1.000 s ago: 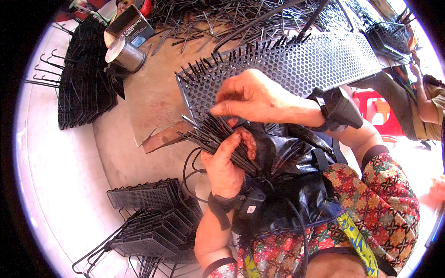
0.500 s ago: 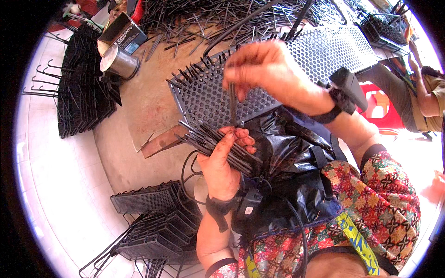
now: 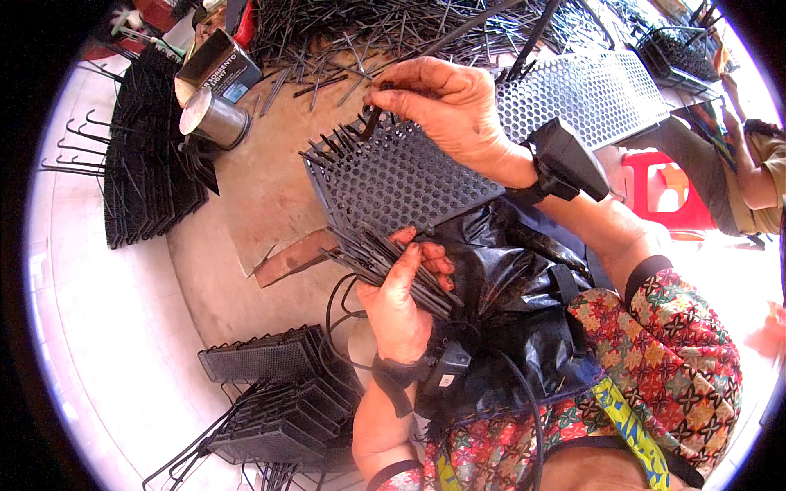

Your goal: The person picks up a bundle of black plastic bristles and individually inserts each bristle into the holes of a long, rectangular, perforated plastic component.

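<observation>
My left hand (image 3: 401, 307) is closed around a bundle of thin black rods (image 3: 364, 255), their ends fanning out past the thumb. Above the far edge of a black perforated metal panel (image 3: 385, 184), my right hand (image 3: 467, 119) pinches a black rod (image 3: 372, 124) between thumb and fingertips. Its lower end meets the row of short black rods (image 3: 332, 147) standing up along that edge; whether it sits in a hole I cannot tell. The panel slants across in front of me, its near side by the black plastic sheet (image 3: 491, 262) on my lap.
Many loose black rods (image 3: 352, 29) are heaped at the back. A metal can (image 3: 214, 119) and a dark box (image 3: 219, 65) stand at the far left. Stacked black racks (image 3: 151, 155) and more racks (image 3: 278, 401) lie left. Another person sits right, near a red stool (image 3: 667, 192).
My right hand has moved from above the left-hand bundle to the panel's far edge, taking a rod with it. My left hand still grips the bundle, nearly in the same place.
</observation>
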`<action>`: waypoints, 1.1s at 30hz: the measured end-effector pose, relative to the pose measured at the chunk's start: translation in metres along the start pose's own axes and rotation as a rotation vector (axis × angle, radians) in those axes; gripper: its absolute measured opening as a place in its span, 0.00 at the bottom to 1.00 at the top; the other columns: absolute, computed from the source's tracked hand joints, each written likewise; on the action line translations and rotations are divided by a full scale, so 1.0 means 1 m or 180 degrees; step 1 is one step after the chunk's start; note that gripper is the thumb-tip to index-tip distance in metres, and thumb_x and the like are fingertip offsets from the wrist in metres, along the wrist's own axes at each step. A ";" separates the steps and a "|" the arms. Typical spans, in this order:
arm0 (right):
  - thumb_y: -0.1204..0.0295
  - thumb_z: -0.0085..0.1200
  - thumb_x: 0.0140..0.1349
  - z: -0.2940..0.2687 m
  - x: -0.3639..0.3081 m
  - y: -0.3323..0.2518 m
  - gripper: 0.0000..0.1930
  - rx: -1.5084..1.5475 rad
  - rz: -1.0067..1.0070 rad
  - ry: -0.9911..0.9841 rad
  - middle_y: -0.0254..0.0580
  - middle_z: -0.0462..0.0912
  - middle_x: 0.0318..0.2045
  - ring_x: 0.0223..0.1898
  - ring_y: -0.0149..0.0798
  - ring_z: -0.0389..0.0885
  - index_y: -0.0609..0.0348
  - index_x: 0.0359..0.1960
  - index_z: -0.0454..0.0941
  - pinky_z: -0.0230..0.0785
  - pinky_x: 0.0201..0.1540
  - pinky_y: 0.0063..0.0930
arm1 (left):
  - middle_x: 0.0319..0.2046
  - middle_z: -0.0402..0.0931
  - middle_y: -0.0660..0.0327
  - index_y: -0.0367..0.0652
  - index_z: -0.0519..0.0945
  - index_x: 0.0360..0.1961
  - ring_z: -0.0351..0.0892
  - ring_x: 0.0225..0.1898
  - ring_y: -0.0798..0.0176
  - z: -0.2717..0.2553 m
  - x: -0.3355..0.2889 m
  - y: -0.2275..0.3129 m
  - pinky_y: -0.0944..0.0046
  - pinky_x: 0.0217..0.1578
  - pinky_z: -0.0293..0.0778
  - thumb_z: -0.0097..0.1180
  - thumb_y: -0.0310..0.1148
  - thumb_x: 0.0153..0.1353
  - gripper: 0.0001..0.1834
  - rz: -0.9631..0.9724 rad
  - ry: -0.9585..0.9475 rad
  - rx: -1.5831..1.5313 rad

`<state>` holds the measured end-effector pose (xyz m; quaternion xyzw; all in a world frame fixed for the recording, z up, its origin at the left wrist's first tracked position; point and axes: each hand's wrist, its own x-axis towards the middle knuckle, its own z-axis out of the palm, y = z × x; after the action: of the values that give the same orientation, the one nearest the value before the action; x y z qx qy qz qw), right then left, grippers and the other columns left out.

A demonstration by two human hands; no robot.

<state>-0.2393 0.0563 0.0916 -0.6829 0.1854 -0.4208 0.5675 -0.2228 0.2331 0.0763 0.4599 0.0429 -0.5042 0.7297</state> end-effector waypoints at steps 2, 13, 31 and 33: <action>0.79 0.54 0.49 0.001 -0.001 0.005 0.07 0.0075 -0.0111 -0.0076 0.35 0.79 0.26 0.29 0.23 0.75 0.65 0.32 0.76 0.68 0.32 0.13 | 0.24 0.74 0.52 0.34 0.68 0.39 0.74 0.22 0.60 0.001 0.000 -0.001 0.66 0.18 0.69 0.49 0.26 0.52 0.12 -0.0042 0.0043 -0.0004; 0.81 0.51 0.50 -0.016 0.006 0.007 0.06 -0.0325 -0.0240 -0.0834 0.38 0.79 0.28 0.33 0.28 0.76 0.66 0.32 0.75 0.69 0.38 0.16 | 0.24 0.73 0.52 0.33 0.68 0.39 0.74 0.21 0.60 -0.003 0.001 -0.002 0.66 0.18 0.70 0.49 0.26 0.52 0.13 0.0018 -0.0031 0.0007; 0.71 0.48 0.40 0.012 0.031 0.004 0.07 -0.2181 -0.1572 -0.1269 0.51 0.72 0.15 0.22 0.52 0.73 0.63 0.16 0.71 0.67 0.25 0.38 | 0.24 0.73 0.51 0.33 0.68 0.39 0.74 0.23 0.60 -0.012 0.005 -0.009 0.67 0.18 0.69 0.49 0.25 0.52 0.12 0.0035 -0.0249 -0.0104; 0.72 0.48 0.38 0.014 0.032 0.003 0.06 -0.2337 -0.1708 -0.1325 0.51 0.71 0.15 0.21 0.52 0.73 0.63 0.15 0.71 0.67 0.25 0.38 | 0.24 0.73 0.51 0.33 0.68 0.38 0.74 0.23 0.60 -0.009 0.004 -0.009 0.67 0.18 0.69 0.49 0.25 0.52 0.12 0.0025 -0.0273 -0.0132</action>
<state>-0.2091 0.0406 0.1003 -0.9308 0.0220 -0.3137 0.1864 -0.2237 0.2365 0.0634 0.4229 0.0202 -0.5196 0.7422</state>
